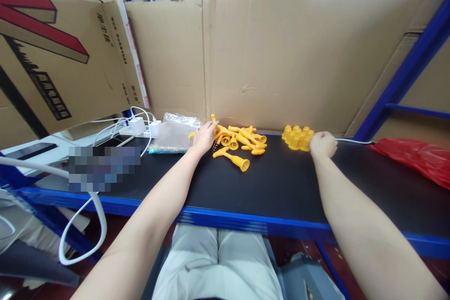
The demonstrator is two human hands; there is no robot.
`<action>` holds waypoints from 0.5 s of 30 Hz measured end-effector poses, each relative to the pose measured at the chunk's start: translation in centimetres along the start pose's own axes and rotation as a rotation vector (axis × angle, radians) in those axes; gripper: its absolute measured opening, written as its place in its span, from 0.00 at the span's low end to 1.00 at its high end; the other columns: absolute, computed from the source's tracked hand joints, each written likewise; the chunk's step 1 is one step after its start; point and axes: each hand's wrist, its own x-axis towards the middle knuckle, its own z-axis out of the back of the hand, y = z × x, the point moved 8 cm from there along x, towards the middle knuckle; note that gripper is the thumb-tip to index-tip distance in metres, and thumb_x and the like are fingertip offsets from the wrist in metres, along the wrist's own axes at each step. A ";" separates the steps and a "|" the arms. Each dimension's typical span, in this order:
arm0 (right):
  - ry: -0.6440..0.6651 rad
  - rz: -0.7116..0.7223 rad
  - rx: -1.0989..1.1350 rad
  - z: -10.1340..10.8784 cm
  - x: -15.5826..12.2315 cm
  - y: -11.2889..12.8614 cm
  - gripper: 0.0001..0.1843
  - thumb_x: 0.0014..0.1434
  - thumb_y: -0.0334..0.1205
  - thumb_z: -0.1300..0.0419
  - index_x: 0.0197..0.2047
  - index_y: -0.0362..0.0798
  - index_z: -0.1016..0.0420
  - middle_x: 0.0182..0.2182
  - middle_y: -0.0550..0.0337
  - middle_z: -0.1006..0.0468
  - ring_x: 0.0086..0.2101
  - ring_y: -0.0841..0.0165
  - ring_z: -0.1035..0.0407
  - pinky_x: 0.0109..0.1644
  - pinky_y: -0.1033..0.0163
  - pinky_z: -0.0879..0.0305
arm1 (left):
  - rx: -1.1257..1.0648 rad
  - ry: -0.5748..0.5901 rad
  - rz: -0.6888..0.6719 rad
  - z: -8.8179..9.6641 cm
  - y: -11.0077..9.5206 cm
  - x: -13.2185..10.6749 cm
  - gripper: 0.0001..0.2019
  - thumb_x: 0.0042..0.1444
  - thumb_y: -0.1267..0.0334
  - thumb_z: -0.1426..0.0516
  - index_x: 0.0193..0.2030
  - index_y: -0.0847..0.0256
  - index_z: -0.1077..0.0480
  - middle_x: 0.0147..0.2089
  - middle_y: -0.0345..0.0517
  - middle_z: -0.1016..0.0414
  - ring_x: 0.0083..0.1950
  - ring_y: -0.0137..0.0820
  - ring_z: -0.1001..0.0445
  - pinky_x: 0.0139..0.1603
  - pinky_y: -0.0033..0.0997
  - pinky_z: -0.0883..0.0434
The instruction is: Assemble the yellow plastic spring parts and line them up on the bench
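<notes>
My left hand [204, 138] lies at the left end of a loose pile of yellow plastic corkscrews [242, 137], its fingers stretched over yellow handles and touching them. Metal spirals [214, 142] show beside its fingertips, and its thumb is hidden. One corkscrew [232, 158] with a T-shaped handle and a bell-shaped base lies in front of the pile. To the right, several yellow bell-shaped pieces [297, 138] stand close together in a group. My right hand [324, 145] is curled closed against the group's right side; whatever its fingers hold is hidden.
Clear plastic bags [174, 133] lie left of the pile, near white chargers [137, 125] and cables. A red plastic bag [415, 155] is at the far right. Cardboard [281, 56] walls the back of the black tabletop [270, 192], which has a blue metal edge [246, 222].
</notes>
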 end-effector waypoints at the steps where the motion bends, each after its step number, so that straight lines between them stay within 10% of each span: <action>1: 0.004 0.000 0.000 0.0 0.0 0.0 0.24 0.57 0.34 0.57 0.48 0.42 0.24 0.39 0.38 0.25 0.32 0.59 0.35 0.33 0.59 0.50 | 0.036 0.036 -0.012 -0.2 -0.3 -0.1 0.29 0.56 0.73 0.53 0.65 0.53 0.47 0.64 0.49 0.42 0.62 0.38 0.41 0.59 0.43 0.41; 6: 0.002 -0.003 -0.004 0.0 0.0 -0.1 0.23 0.57 0.34 0.56 0.48 0.42 0.24 0.39 0.37 0.25 0.33 0.59 0.34 0.33 0.59 0.49 | 0.083 0.169 -0.039 -1.3 -1.1 -0.4 0.39 0.50 0.78 0.54 0.69 0.52 0.60 0.71 0.46 0.60 0.69 0.39 0.54 0.62 0.53 0.47; 15: -0.060 -0.038 0.002 -0.1 -0.1 0.0 0.21 0.58 0.34 0.54 0.46 0.45 0.23 0.40 0.40 0.23 0.35 0.61 0.31 0.34 0.61 0.47 | -0.068 0.284 0.159 -2.4 0.9 -0.2 0.28 0.60 0.65 0.60 0.68 0.56 0.54 0.68 0.50 0.47 0.68 0.41 0.49 0.63 0.53 0.48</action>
